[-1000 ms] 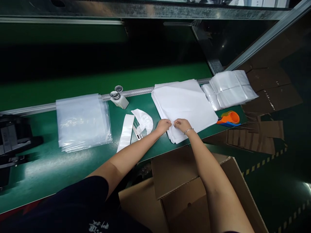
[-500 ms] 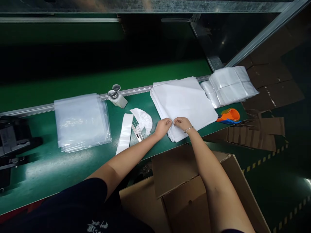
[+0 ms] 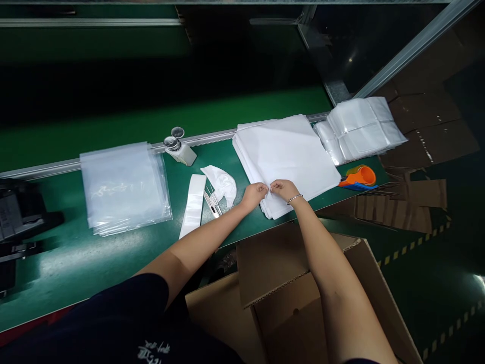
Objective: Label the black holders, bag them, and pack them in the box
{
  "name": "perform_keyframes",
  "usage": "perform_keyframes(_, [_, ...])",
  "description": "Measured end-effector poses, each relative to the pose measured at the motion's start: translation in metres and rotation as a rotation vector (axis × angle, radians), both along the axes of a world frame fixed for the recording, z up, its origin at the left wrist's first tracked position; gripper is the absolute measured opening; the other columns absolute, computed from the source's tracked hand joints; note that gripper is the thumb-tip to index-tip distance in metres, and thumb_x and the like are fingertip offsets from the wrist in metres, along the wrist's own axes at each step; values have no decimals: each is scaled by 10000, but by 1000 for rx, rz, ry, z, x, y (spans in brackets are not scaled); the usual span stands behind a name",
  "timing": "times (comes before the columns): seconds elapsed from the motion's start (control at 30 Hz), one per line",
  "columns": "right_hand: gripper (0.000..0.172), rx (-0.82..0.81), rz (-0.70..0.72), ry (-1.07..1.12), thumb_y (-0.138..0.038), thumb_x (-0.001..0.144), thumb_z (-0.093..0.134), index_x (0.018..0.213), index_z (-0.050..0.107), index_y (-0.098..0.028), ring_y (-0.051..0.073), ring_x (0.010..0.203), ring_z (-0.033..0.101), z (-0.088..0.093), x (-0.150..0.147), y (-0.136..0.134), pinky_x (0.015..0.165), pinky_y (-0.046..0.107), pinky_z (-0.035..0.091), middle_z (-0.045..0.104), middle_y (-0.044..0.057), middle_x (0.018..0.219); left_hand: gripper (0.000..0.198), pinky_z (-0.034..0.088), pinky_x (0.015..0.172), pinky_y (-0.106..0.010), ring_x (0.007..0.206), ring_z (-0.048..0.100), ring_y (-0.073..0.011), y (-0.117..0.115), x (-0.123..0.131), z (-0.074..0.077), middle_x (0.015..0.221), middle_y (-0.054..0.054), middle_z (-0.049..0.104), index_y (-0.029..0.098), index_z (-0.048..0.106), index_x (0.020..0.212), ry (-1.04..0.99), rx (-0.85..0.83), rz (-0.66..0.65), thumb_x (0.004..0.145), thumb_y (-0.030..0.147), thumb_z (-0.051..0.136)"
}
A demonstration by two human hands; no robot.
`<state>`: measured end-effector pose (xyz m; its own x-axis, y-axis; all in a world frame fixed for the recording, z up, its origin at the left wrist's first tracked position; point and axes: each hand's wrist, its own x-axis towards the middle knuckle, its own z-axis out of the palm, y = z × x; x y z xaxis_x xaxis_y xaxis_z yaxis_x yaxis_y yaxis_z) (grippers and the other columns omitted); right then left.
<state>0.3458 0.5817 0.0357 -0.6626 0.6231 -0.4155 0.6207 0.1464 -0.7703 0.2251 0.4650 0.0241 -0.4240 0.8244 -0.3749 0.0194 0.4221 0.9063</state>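
A stack of thin white sheets (image 3: 288, 151), perhaps bags, lies skewed on the green table, its near-left edge toward me. My left hand (image 3: 255, 196) is closed in a pinch at that edge. Right beside it, my right hand (image 3: 284, 190), with a bracelet on the wrist, pinches the same edge from above the stack. The fingertips of both hands almost meet, and the edge looks slightly gathered between them. How many layers they grip is too small to tell.
Clear plastic bags (image 3: 127, 189) lie left, near a pump bottle (image 3: 182, 151), white strip (image 3: 193, 205), crumpled white cloth (image 3: 222, 183) and tweezers (image 3: 212, 202). Packed bags (image 3: 364, 129) and an orange tape dispenser (image 3: 359, 177) sit right. An open carton (image 3: 276, 268) stands below the table edge.
The view has shifted slightly. Both hands stay pinched at the same edge of the white stack, with hardly any movement.
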Motion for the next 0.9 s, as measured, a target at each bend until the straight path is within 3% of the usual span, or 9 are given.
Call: perform_keyframes(0.9, [69, 20, 17, 15, -196, 705, 626, 713, 692, -212, 151, 698, 621, -6, 0, 2, 684, 269, 492, 697, -17, 716, 135, 377, 547, -242, 502, 503, -131, 3, 2, -3, 507, 54, 524, 176, 668, 742, 93, 10, 40, 780, 229, 551])
